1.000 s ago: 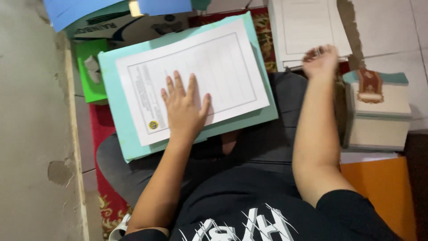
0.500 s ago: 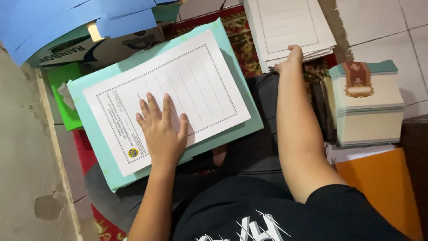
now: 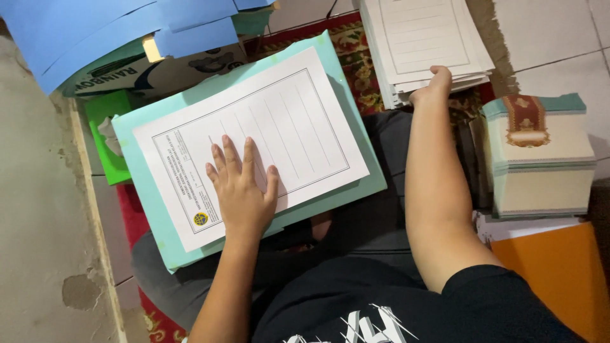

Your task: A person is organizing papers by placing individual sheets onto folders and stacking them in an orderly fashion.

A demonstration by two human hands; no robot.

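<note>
Two hands at work: left hand [image 3: 241, 194] flat, open, pinning sheet [image 3: 254, 143] on folder [image 3: 356, 171].
Right hand [image 3: 432, 86] seems to pinch the stack [image 3: 426, 38] edge; lift only the top sheet, keep left palm pressed.

The right hand's [image 3: 432, 82] fingertips are hidden under the paper stack [image 3: 426, 38], which is cut off by the top edge. The form's [image 3: 254, 140] small print cannot be read. The orange folder [image 3: 559, 279] is cropped at right.

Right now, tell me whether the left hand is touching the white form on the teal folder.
Touching. The head view shows the left hand pressed flat, palm down, on the white form.
</note>
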